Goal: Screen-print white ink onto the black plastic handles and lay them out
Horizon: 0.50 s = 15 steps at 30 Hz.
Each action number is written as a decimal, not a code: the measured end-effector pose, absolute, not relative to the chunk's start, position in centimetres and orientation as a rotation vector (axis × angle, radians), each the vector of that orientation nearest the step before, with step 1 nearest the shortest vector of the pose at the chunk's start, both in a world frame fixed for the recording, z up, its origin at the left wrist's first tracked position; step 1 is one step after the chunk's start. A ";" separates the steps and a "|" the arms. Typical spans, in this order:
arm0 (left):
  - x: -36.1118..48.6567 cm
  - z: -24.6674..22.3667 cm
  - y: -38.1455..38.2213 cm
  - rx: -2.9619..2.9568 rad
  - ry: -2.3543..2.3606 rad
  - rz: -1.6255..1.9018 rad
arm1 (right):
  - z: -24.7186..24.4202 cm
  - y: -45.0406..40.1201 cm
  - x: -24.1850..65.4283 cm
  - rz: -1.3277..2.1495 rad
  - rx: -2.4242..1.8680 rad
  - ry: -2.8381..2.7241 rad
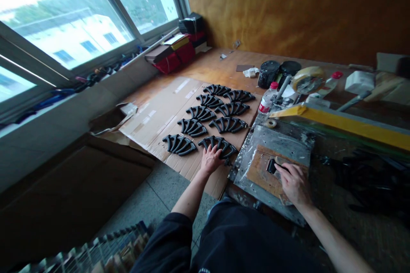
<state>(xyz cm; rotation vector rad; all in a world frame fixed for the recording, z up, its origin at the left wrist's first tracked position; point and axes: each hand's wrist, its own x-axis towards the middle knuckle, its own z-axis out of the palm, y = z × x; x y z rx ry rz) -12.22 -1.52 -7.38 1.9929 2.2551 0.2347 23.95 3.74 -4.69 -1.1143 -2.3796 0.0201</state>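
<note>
My left hand (211,160) reaches to the nearest right-hand group of black curved pieces (218,143); its thumb and fingers close around one of them, partly hiding it. Beside that lies another fan-shaped group of the same glossy black pieces (179,145), and several more such groups stretch away in two columns on the flattened cardboard (153,123). My right hand (294,181) grips a small black tool with a short, wide head (271,165), held over the stained brown board (259,170). That board rests on a grey, paint-spotted slab (285,140).
A red-capped bottle (265,104), black tubs (269,72) and a tape roll (309,79) stand beyond the slab. A yellow-edged bar (346,121) crosses the right side, above a dark heap of black pieces (371,183). An open carton (77,183) sits at left.
</note>
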 end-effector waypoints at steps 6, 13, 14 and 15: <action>-12.9 -8.1 -1.4 2.020 2.219 0.279 | -3.9 4.1 23.0 0.051 -1.134 -2.367; -13.3 -8.1 -1.2 2.026 2.196 0.315 | -3.6 4.1 22.5 0.055 -1.163 -2.380; -13.4 -8.1 -1.0 2.030 2.194 0.313 | -3.7 4.1 22.6 0.059 -1.161 -2.380; -13.6 -8.0 -0.7 2.030 2.197 0.309 | -3.8 4.0 22.7 0.065 -1.159 -2.381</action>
